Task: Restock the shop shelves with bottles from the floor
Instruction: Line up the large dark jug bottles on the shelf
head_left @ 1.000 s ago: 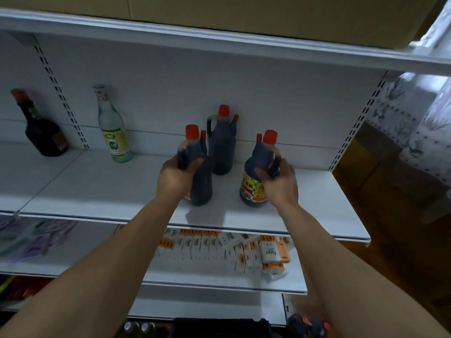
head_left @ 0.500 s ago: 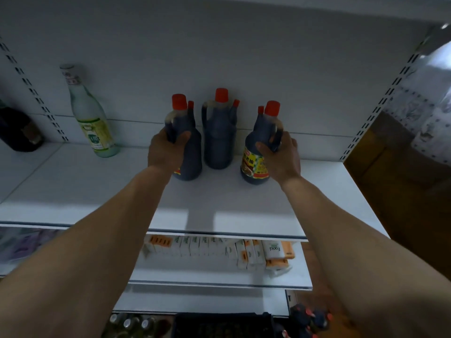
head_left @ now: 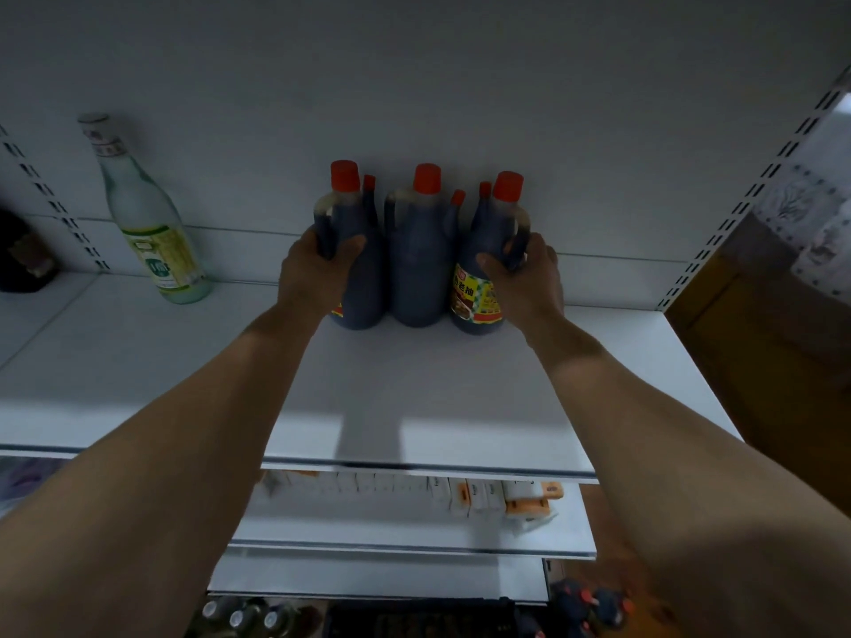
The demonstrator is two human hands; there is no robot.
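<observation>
Both hands were clenched on bottles at the back of the shelf (head_left: 414, 384), toward 12 o'clock. The left hand (head_left: 313, 278) grasped the left bottle (head_left: 364, 292), its fingers (head_left: 346, 247) wrapped about the handle side. The right hand (head_left: 529, 287) grasped the right bottle (head_left: 474, 297) the same way. Both bottles stood upright, though whether their bases were fully down on the shelf could not be told. A middle bottle (head_left: 416, 269) stood between them close to the back panel, touching or all but touching each neighbour.

The main risk seemed to lie in the letting go. With fingers hooked at the handles, a hasty pull toward 6 o'clock could have dragged a bottle forward or rocked it. In so tight a row, one rocked bottle would likely have knocked the middle one too. These looked tall and heavy with dark liquid, so a tilt might not have righted itself. The front edge lay well apart from them, so a topple would probably have stayed on the shelf, but a round body could roll.

A lesser risk was the clear bottle (head_left: 152, 223) at 10 o'clock, narrow and tall. It stood well apart from the left hand, yet a wide sweep of that arm could have caught it.

More bottles (head_left: 585, 600) waited on the floor at 5 o'clock. Reaching down for them, a forearm could have clipped the shelf edge or the boxes (head_left: 479, 495) on the shelf below.
</observation>
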